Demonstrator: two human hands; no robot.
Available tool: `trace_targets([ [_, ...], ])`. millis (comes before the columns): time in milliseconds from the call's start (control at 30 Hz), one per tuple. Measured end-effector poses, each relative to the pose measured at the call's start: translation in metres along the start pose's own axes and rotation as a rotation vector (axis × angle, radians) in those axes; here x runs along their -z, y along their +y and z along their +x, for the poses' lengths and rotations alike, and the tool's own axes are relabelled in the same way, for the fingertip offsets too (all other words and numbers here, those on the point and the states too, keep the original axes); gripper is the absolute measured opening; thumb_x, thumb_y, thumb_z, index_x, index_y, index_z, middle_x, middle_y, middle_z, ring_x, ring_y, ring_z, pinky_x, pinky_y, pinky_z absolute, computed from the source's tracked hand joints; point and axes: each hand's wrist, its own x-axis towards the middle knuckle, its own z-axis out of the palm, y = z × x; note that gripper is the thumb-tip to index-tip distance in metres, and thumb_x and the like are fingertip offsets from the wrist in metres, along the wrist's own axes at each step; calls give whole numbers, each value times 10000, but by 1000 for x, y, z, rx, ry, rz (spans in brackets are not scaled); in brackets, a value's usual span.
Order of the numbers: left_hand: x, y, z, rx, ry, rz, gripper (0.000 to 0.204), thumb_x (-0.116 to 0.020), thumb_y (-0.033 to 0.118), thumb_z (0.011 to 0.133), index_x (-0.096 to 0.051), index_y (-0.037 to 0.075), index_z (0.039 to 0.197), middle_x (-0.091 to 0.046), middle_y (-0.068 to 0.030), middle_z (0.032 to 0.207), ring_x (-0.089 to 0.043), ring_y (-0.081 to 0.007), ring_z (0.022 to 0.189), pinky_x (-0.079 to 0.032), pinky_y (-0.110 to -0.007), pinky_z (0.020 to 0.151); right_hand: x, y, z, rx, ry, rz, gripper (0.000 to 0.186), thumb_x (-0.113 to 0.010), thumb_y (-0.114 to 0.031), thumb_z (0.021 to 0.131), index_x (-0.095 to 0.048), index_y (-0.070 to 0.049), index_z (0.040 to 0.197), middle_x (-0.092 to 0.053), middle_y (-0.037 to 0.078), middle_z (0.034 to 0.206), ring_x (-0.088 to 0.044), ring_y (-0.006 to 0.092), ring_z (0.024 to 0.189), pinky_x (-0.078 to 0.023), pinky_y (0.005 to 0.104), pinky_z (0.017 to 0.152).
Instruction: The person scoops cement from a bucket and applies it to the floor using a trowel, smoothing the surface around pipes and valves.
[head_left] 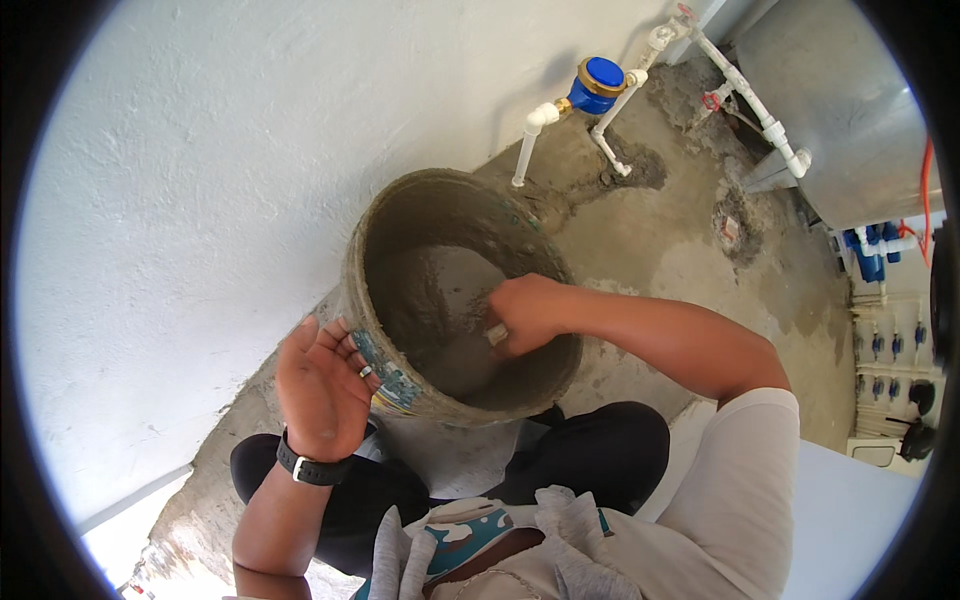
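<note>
A large round bucket [362, 290], crusted with dried cement, stands on the floor between my knees and the white wall. Wet grey cement mix [455, 285] lies inside it. My right hand [525, 312] reaches down into the bucket, its fingers closed around a short pale handle-like piece [497, 333]. Whatever this piece joins to is hidden by the hand and the mix. My left hand [325, 385], with a ring and a black wristwatch [312, 468], is held palm up beside the bucket's left side. Its fingers are loosely bent, with nothing in them.
White pipes [523, 155] with a blue water meter [598, 85] rise from the floor behind the bucket. A big metal tank [830, 110] stands at the far right, near pipes with a red valve [712, 101]. The white wall [200, 180] runs close along the left.
</note>
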Motion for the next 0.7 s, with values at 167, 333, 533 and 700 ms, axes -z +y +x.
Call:
trace_targets([
  [167,-5,-2,1,-18,-20,1,554,-392,476,1046,-611,5,1238,-694,-100,1111,-652,-229,997,-503,-413,928,40,10,-31,-98,160,91,420,-811,-400,781,-787,-51,1013,-713,223,823,-705,414,859,-553,478,758],
  [333,-11,-1,2,-8,-3,-20,573,-400,492,1038,-602,0,1252,-685,-104,1141,-637,-237,1035,-489,-423,956,88,21,-61,-147,329,127,362,-819,-380,778,-756,-36,870,-681,208,763,-683,396,782,-513,475,694],
  [533,-5,-1,-2,-5,33,-16,577,-421,504,1029,-603,9,1262,-687,-111,1145,-637,-253,1051,-483,-441,969,135,53,-96,-272,450,101,409,-805,-407,785,-757,-9,865,-681,187,736,-674,346,724,-509,433,678],
  [700,11,16,-5,28,25,-42,590,-422,502,1026,-604,-8,1261,-691,-147,1204,-643,-297,1128,-474,-486,1024,145,88,-113,-398,536,264,424,-785,-405,814,-737,16,826,-645,148,664,-631,253,648,-495,392,634],
])
